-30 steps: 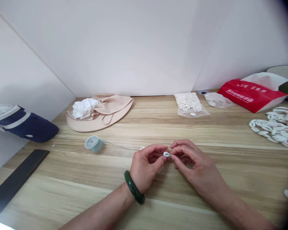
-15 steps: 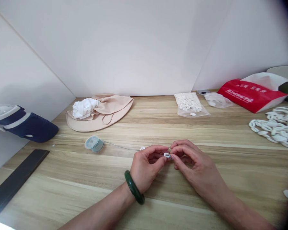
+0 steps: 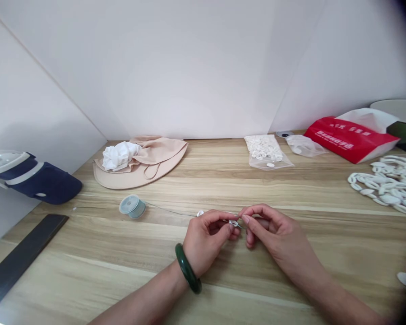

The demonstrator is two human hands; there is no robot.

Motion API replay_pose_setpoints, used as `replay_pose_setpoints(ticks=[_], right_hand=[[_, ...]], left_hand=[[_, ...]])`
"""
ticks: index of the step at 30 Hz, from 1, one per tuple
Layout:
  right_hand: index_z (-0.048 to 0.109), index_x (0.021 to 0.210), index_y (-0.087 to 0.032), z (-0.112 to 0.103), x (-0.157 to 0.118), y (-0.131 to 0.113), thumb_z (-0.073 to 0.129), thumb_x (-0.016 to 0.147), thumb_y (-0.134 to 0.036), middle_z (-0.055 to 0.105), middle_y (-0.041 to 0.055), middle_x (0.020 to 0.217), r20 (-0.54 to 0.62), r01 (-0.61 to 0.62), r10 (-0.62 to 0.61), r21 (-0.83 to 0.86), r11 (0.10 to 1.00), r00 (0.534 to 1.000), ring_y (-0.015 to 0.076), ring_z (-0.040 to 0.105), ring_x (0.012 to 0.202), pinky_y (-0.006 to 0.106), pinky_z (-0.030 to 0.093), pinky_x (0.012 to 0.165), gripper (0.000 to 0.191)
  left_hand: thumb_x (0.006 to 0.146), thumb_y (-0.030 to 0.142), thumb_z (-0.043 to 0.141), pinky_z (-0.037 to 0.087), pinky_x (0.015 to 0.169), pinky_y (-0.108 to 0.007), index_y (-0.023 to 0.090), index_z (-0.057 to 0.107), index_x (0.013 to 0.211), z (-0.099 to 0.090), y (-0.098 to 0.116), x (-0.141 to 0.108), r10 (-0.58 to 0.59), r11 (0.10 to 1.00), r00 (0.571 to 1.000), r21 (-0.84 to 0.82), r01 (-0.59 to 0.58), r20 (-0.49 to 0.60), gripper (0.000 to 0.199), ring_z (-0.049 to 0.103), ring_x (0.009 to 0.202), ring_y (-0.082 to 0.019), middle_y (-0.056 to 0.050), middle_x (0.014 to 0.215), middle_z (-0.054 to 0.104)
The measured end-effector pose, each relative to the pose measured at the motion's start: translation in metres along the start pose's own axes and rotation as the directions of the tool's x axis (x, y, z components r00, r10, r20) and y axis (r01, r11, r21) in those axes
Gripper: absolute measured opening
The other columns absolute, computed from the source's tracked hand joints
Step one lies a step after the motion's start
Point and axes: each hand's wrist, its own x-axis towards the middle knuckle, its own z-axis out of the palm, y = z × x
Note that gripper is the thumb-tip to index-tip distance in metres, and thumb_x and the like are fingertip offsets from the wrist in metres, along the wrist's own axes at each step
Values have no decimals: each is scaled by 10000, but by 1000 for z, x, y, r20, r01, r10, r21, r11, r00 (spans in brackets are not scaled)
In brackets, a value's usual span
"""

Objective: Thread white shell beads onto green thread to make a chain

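Left hand [image 3: 206, 241] and right hand [image 3: 277, 239] pinch a small white piece [image 3: 234, 223] mid-bench [image 3: 291, 280]. Thin thread [image 3: 169, 210] runs left to a pale green spool [image 3: 132, 206]. Green bangle [image 3: 187, 268] on left wrist. White oval links [image 3: 387, 185] heaped at right edge.

We find the desk [image 3: 88, 266] bright and evenly lit, with soft, diffuse light and no harsh glare. The white walls [image 3: 189, 67] behind the desk look pale and slightly washed out. Only faint, soft-edged shadows fall on the desk beneath the left hand [image 3: 206, 241] and the right hand [image 3: 279, 239]. The wide lens bends the scene, so we see the desk's outer parts stretched and its edges slanting away. A dark vignette closes in over the view at the far right of the desk, strongest at the top and bottom corners. The small white piece [image 3: 234, 223] between the hands is too soft and small for us to make out clearly.
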Motion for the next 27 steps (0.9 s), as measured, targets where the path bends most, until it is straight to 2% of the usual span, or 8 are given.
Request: replay_pose_setpoints(ticks=[6, 9, 12, 15, 19, 23, 25, 27], right_hand=[[543, 763, -194, 1, 0, -2, 624, 747, -412, 545, -52, 491, -17, 9, -9, -10, 1000, 1000, 96, 523, 463, 210, 422, 479, 233], [543, 734, -189, 2, 0, -5, 644, 724, -414, 539, -54, 468, 34, -38, 39, -12, 999, 999, 93, 509, 444, 207, 403, 455, 247], [536, 762, -188, 2, 0, -7, 658, 708, -428, 526, -69, 460, 89, -101, 96, 58, 993, 991, 83, 472, 407, 205, 395, 426, 274], [548, 813, -186, 1, 0, -7, 673, 693, -440, 533, -75, 520, 112, -133, 120, 114, 984, 986, 72, 458, 407, 208, 418, 421, 306], [586, 795, -183, 0, 1, -5, 678, 683, -452, 503, -76, 494, 90, -131, 125, 69, 989, 988, 67, 438, 393, 202, 408, 399, 306], [607, 757, -182, -1, 1, -3, 683, 675, -447, 490, -73, 479, 94, -128, 125, 30, 991, 988, 70, 432, 389, 201, 391, 386, 287], [614, 749, -182, -2, 2, -3, 681, 685, -437, 494, -70, 491, 98, -122, 119, 22, 992, 988, 68, 426, 396, 198, 378, 391, 272], [620, 746, -182, -3, 1, -5, 685, 691, -428, 514, -62, 512, 67, -101, 99, 30, 994, 993, 71, 442, 419, 199, 381, 413, 260]], left_hand=[[735, 283, 682, 538, 674, -281, 90, 684, 837, -1, 2, 0, -35, 999, 999, 7, 35, -10, 218, 648, 662, -161, -75, 695, 701], [736, 303, 681, 534, 618, -270, 87, 670, 789, -1, 2, 0, -36, 999, 999, 7, 37, -27, 223, 627, 596, -148, -59, 631, 675], [756, 304, 657, 527, 593, -262, 88, 662, 748, -2, 2, -1, -22, 999, 999, 25, 23, -29, 216, 610, 577, -142, -57, 626, 657], [773, 294, 638, 515, 600, -259, 95, 663, 746, -2, 4, -2, 18, 995, 999, 101, -14, -34, 202, 606, 593, -147, -62, 653, 655], [799, 291, 609, 492, 618, -254, 113, 675, 748, -4, 4, -3, 118, 958, 992, 266, -104, -34, 196, 600, 624, -154, -64, 683, 645], [814, 288, 590, 485, 639, -257, 131, 690, 746, -5, 3, -2, 183, 923, 983, 344, -171, -3, 198, 598, 663, -160, -64, 717, 638], [811, 286, 595, 490, 649, -263, 130, 695, 753, -5, 2, -2, 181, 930, 984, 324, -173, 7, 195, 602, 673, -163, -67, 727, 640], [792, 277, 621, 504, 680, -273, 127, 695, 800, -4, 1, -2, 150, 960, 989, 237, -150, 16, 168, 619, 703, -170, -78, 783, 656]])
